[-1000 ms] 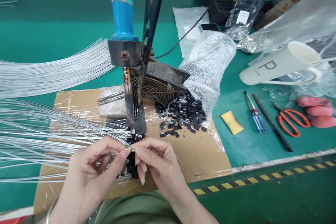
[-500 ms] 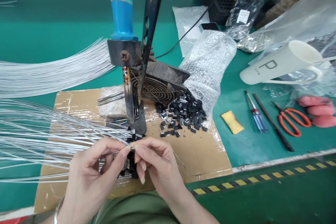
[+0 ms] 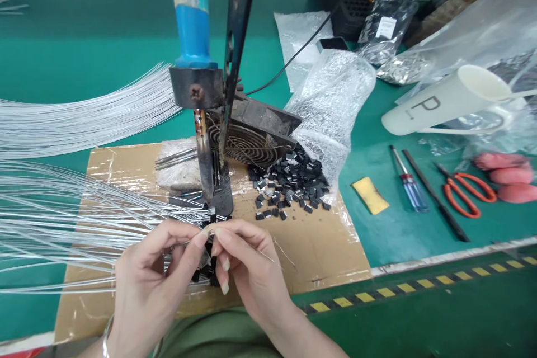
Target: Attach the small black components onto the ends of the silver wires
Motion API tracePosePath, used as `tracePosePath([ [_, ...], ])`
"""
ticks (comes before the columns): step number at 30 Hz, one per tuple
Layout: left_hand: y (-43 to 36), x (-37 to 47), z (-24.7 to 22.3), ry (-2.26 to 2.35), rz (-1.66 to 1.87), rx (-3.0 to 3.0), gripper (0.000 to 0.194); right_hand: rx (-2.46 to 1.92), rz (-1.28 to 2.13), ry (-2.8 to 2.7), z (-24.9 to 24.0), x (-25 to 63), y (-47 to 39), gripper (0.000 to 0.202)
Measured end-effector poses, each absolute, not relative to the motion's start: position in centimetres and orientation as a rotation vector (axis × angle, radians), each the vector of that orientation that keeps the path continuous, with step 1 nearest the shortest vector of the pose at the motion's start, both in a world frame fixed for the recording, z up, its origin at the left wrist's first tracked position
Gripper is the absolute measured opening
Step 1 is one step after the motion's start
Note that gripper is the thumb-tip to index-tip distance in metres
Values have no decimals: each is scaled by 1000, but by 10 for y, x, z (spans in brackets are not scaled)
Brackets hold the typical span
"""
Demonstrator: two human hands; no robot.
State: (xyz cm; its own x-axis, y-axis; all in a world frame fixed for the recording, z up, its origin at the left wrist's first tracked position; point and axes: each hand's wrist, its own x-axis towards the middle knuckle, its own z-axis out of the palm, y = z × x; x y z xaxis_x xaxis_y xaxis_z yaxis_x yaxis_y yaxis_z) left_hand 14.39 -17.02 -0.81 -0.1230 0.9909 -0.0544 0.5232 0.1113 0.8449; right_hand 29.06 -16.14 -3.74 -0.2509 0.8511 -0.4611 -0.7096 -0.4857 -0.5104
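Note:
My left hand [image 3: 161, 271] is closed in a pinch, thumb against forefinger, on a thin wire. My right hand [image 3: 247, 260] pinches a fine wire [image 3: 263, 254] that trails out to the right past the knuckles. Both sets of fingertips meet just below the soldering iron [image 3: 205, 159], which is clamped tip down in a stand. What lies between the fingertips is mostly hidden. Behind the hands, a fan of pale wires [image 3: 104, 207] runs in from the left to small black connectors [image 3: 213, 213]. More black parts are partly covered by the fingers.
A cardboard sheet [image 3: 319, 257] covers the bench. On it are a dirty fan [image 3: 247, 142] and a heap of black connector housings [image 3: 300, 179]. To the right lie a yellow sponge [image 3: 370, 196], screwdriver [image 3: 411, 187], black rod [image 3: 438, 198], orange-handled pliers [image 3: 464, 193] and white mug [image 3: 448, 102].
The hands have barely moved and keep the same pinch, fingertips together. The whole view has shifted very slightly.

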Motion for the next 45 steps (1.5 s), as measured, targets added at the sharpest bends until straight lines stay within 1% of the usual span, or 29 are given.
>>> tracePosePath([
  [4, -166, 145, -6, 1737, 935, 1421, 15, -868, 1868, -329, -43, 293, -164, 22],
  [10, -167, 145, -4, 1756, 953, 1438, 14, -966, 1796, -478, -48, 296, -168, 16],
  [14, -168, 145, -5, 1765, 942, 1447, 17, -983, 1779, -471, -47, 294, -169, 17],
  [24, -171, 143, -7, 1725, 931, 1482, 14, -979, 1795, -433, -46, 296, -168, 18],
  [28, -174, 137, -10, 1681, 857, 1501, 12, -954, 1870, -434, -45, 303, -164, 19],
  [33, -177, 134, -8, 1656, 872, 1524, 11, -934, 1948, -460, -45, 310, -161, 18],
  [45, -178, 143, -15, 1773, 954, 1630, 12, -887, 1877, -372, -47, 301, -166, 14],
])
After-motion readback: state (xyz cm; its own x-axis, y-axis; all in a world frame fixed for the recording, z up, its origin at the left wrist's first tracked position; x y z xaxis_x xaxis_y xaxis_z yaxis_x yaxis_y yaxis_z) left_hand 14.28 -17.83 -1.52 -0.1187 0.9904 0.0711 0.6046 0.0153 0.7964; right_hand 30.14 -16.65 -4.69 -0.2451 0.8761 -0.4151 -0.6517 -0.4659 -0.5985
